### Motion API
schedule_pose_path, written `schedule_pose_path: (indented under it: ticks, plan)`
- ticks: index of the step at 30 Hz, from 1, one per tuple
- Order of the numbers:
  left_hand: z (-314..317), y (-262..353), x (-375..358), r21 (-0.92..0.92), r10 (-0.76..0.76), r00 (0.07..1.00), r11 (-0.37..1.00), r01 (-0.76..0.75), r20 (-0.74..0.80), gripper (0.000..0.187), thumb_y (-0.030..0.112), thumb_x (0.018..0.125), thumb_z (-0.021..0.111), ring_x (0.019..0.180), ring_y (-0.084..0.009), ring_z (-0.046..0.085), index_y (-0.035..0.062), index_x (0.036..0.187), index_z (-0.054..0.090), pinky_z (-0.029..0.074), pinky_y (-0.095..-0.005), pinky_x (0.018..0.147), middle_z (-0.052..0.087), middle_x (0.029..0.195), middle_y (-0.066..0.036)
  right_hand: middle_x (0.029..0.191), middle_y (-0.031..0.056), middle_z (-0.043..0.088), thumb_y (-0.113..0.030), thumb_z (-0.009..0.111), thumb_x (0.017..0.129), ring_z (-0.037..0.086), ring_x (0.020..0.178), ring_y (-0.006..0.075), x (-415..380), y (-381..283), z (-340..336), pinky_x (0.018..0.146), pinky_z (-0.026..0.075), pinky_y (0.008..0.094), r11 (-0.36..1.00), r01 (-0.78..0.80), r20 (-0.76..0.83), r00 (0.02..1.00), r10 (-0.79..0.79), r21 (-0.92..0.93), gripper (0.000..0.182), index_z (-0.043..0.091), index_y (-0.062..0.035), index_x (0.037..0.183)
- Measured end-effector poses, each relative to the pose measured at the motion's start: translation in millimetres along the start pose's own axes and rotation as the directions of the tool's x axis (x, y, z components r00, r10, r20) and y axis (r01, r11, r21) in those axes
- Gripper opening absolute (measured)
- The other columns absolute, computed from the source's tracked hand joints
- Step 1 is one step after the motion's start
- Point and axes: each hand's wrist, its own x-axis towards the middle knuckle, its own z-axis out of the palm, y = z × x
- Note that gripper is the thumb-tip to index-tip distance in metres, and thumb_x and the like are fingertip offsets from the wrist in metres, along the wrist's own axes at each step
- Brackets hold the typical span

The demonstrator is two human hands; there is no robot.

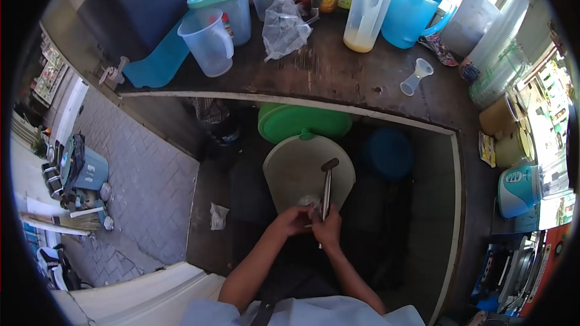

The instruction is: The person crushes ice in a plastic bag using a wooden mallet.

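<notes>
My right hand [327, 227] is closed around the shaft of a metal hammer [327, 190]. The hammer stands nearly upright, its dark head above my fist and the shaft's lower end showing below it. Close beside it, my left hand [294, 220] has its fingers curled in toward the shaft. A whitish translucent lump [310, 199] shows at the left fingertips; I cannot tell whether that hand grips it. Both hands are over the near side of a deep pale bucket [284, 172]. Behind the bucket leans a round green lid [304, 122].
Above the bucket runs a wooden counter [326, 72] with a clear measuring jug [206, 42], a crumpled plastic bag [286, 29], a squeeze bottle [367, 15] and a blue pitcher [411, 9]. A blue container [388, 153] sits right of the bucket. Paved ground [133, 175] lies left.
</notes>
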Motion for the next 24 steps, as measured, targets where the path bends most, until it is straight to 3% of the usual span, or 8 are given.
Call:
schedule_pose_path:
  ticks: [5, 9, 11, 14, 16, 21, 23, 24]
  plan:
    - [13.3, 3.5, 0.1, 0.405, 0.152, 0.971, 0.912, -0.066, -0.183, 0.010, 0.015, 0.090, 0.056, 0.089, -0.0195, 0.061, 0.0099, 0.097, 0.061, 0.046, -0.0364, 0.083, 0.065, 0.094, -0.001, 0.075, 0.0128, 0.061, -0.009, 0.068, 0.078, 0.062, 0.072, 0.0196, -13.7, 2.7, 2.4, 0.067, 0.049, 0.0339, 0.995, -0.034, -0.055, 0.998, 0.040, 0.098, 0.022, 0.051, 0.0021, 0.087]
    - [29.0, 9.6, -3.7, 0.652, 0.337, 0.921, 0.746, -0.133, -0.197, 0.014, 0.016, 0.089, 0.056, 0.074, -0.0261, 0.063, 0.0049, 0.089, 0.064, 0.048, -0.0343, 0.074, 0.067, 0.080, -0.008, 0.073, 0.0146, 0.062, -0.011, 0.070, 0.078, 0.064, 0.068, 0.0237, -12.0, 15.8, 4.3, 0.063, 0.049, 0.0341, 0.997, 0.064, -0.110, 0.992, -0.059, 0.039, 0.025, 0.051, 0.0021, 0.088]
    - [44.4, 29.3, -14.6, 0.989, 0.596, 0.792, -0.121, -0.080, 0.137, 0.019, 0.016, 0.088, 0.056, 0.072, -0.0347, 0.062, -0.0015, 0.085, 0.063, 0.048, -0.0381, 0.071, 0.065, 0.079, -0.019, 0.069, 0.0128, 0.061, -0.019, 0.067, 0.083, 0.062, 0.063, 0.0240, -12.4, 13.8, -1.2, 0.060, 0.048, 0.0342, 0.999, -0.005, -0.043, 0.999, 0.007, 0.033, 0.025, 0.052, 0.0014, 0.087]
    - [64.2, 70.8, -29.3, 0.977, 0.600, 0.788, -0.213, -0.007, 0.137, 0.019, 0.014, 0.085, 0.057, 0.078, -0.0401, 0.061, -0.0055, 0.084, 0.061, 0.047, -0.0418, 0.074, 0.061, 0.080, -0.025, 0.063, 0.0130, 0.059, -0.027, 0.060, 0.090, 0.061, 0.058, 0.0259, -14.3, 21.4, -14.3, 0.057, 0.046, 0.0368, 0.954, -0.242, 0.133, 0.966, 0.220, 0.175, 0.029, 0.053, 0.0017, 0.086]
    - [60.1, 97.6, -24.1, 0.871, 0.550, 0.759, -0.490, -0.043, 0.347, 0.017, 0.011, 0.082, 0.060, 0.080, -0.0419, 0.061, -0.0056, 0.083, 0.062, 0.047, -0.0458, 0.076, 0.062, 0.078, -0.025, 0.060, 0.0143, 0.057, -0.027, 0.056, 0.092, 0.060, 0.057, 0.0287, -20.4, 23.9, -18.3, 0.056, 0.045, 0.0380, 0.968, -0.211, 0.113, 0.974, 0.197, 0.136, 0.030, 0.053, 0.0020, 0.085]
    - [95.4, 116.5, -33.7, 0.804, 0.476, 0.804, -0.595, -0.003, 0.355, 0.010, 0.004, 0.075, 0.063, 0.084, -0.0409, 0.062, -0.0052, 0.079, 0.064, 0.048, -0.0458, 0.077, 0.063, 0.079, -0.026, 0.057, 0.0194, 0.052, -0.027, 0.053, 0.094, 0.057, 0.056, 0.0377, -29.2, 28.3, -19.4, 0.051, 0.040, 0.0413, 0.992, -0.084, 0.034, 0.996, 0.081, 0.090, 0.032, 0.050, 0.0029, 0.084]
    - [112.9, 118.8, -39.7, 0.822, 0.542, 0.785, -0.564, 0.076, 0.300, 0.008, 0.002, 0.073, 0.063, 0.083, -0.0405, 0.062, -0.0050, 0.078, 0.065, 0.049, -0.0445, 0.076, 0.064, 0.079, -0.026, 0.054, 0.0118, 0.047, -0.028, 0.051, 0.095, 0.048, 0.046, 0.0204, -31.0, 27.2, -19.5, 0.047, 0.037, 0.0373, 0.997, -0.008, 0.038, 0.999, 0.005, 0.074, 0.033, 0.048, 0.0013, 0.081]
    - [117.9, 121.3, -41.7, 0.822, 0.554, 0.775, -0.563, 0.082, 0.302, 0.007, 0.001, 0.073, 0.063, 0.081, -0.0391, 0.063, -0.0049, 0.077, 0.065, 0.050, -0.0430, 0.073, 0.064, 0.078, -0.025, 0.054, 0.0118, 0.047, -0.028, 0.051, 0.095, 0.048, 0.046, 0.0204, -31.5, 23.6, -20.0, 0.047, 0.037, 0.0373, 0.996, -0.017, 0.021, 1.000, 0.015, 0.091, 0.033, 0.048, 0.0013, 0.081]
